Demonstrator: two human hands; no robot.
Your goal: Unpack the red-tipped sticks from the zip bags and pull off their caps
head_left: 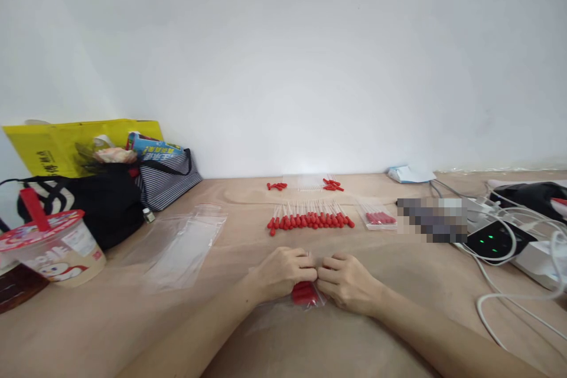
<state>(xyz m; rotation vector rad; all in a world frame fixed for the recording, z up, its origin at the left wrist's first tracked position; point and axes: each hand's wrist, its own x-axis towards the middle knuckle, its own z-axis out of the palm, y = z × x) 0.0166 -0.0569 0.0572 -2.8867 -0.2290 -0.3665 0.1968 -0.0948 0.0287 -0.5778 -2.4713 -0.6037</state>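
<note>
Tabletop (245,230) lies open between clear bags (186,254) and red-tipped sticks (310,221); cables (479,310) obstruct the right.

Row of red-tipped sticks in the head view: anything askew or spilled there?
Slightly askew: in the row of red-tipped sticks, one red tip near the left end sits closer to the person than its neighbours, breaking the line. The end sticks also slant. Nothing there looks spilled, and I see no clear damage.

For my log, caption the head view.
Left hand and right hand at a bag of red pieces; red-tipped sticks beyond.
</note>
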